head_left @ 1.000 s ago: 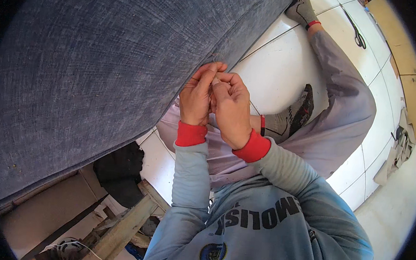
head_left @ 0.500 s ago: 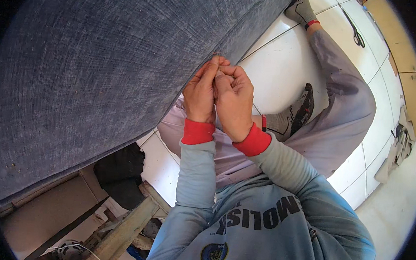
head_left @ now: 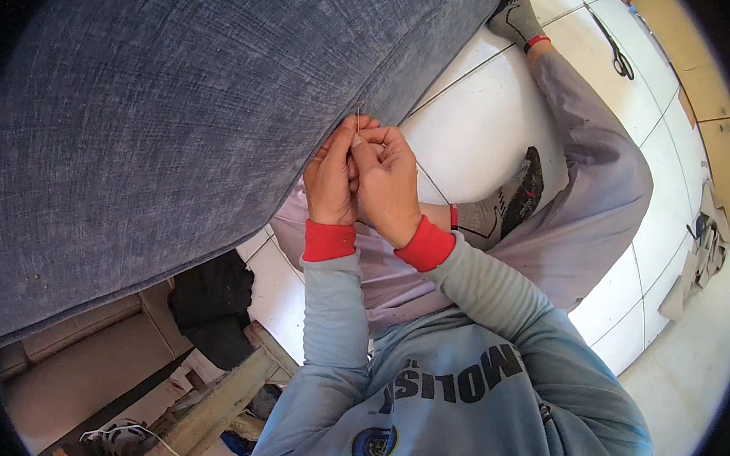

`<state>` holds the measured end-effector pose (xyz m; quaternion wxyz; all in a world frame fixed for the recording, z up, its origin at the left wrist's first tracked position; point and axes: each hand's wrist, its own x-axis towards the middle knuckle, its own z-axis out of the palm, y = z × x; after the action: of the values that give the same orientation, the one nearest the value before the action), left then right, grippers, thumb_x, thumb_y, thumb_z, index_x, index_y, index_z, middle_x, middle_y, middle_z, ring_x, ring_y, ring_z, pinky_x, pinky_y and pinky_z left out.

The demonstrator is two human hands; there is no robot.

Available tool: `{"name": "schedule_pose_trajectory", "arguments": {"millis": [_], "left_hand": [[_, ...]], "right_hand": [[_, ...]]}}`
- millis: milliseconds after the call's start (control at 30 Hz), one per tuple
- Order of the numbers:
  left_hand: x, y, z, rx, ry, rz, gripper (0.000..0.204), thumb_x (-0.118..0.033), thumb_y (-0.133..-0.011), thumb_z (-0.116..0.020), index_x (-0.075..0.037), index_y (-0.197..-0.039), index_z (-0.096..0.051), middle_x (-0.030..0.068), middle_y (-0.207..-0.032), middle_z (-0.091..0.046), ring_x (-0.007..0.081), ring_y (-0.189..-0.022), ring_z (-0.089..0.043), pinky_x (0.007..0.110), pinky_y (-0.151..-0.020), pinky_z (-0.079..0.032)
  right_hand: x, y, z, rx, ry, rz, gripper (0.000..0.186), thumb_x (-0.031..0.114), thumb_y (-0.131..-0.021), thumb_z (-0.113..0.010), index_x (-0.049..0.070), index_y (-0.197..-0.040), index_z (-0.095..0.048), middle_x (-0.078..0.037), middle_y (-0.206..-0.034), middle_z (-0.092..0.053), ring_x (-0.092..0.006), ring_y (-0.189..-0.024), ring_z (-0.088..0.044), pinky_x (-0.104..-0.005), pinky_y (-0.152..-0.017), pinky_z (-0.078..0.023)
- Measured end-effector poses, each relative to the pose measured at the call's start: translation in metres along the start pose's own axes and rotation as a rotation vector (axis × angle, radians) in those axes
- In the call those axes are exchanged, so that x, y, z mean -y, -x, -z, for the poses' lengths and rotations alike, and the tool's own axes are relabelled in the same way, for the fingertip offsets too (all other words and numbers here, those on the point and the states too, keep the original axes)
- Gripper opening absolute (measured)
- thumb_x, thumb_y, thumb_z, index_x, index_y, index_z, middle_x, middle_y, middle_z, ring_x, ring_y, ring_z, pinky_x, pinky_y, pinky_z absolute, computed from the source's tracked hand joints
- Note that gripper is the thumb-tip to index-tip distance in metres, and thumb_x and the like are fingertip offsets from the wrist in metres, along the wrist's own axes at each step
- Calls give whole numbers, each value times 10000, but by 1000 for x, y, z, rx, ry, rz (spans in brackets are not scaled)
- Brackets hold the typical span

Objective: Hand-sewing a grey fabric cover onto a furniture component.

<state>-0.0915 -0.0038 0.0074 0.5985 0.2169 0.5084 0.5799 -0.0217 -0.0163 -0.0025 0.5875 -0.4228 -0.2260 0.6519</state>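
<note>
Head view. I see the right hand [head_left: 387, 183] just above centre, toward 12 o'clock, thumb and forefinger pinching a thin strand [head_left: 358, 121]; needle or thread, I cannot tell. The left hand [head_left: 330, 184] touches it on its 9 o'clock side, fingers close together; I cannot tell whether they grip anything. Blue-grey upholstery [head_left: 178, 133] spreads toward 10 o'clock, its edge beside both hands. Scissors [head_left: 619, 60] lie at 2 o'clock on white tiles [head_left: 471, 126].

At two o'clock, white floor tiles [head_left: 631, 110] are brightly lit near a tan panel [head_left: 693, 56]; at seven, timber [head_left: 214, 407] is seen.
</note>
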Motion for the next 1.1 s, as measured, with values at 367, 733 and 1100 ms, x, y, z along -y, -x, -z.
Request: {"name": "schedule_pose_trajectory", "arguments": {"millis": [367,733,1100], "left_hand": [[13,15,9,-120,-46,-208,243,-220,-984,-618,-4,-1060,-701,50,-962,-709,80,-764,-593,218,-638,-444],[15,40,5,-99,-34,-261,360,-111,-979,-590,25,-1304,-517,197,-1279,-592,254,-1108,-628,339,-973,-501],[33,41,17,-77,-150,-219,515,-50,-919,-654,23,-1378,-430,192,-1331,-538,228,-1188,-559,315,-1010,-434]], "right_hand": [[-6,-16,-5,63,-74,54,236,107,-978,-587,60,-1079,-380,-40,-701,-569,-60,-530,-487,-222,-447,-390],[53,-63,53,92,428,515,268,79,-871,-718,9,-1102,-602,-66,-891,-652,-106,-732,-597,-247,-642,-488],[58,-90,45,305,610,735,122,68,-751,-801,38,-840,-724,-52,-863,-602,-160,-811,-590,-279,-720,-485]]}}
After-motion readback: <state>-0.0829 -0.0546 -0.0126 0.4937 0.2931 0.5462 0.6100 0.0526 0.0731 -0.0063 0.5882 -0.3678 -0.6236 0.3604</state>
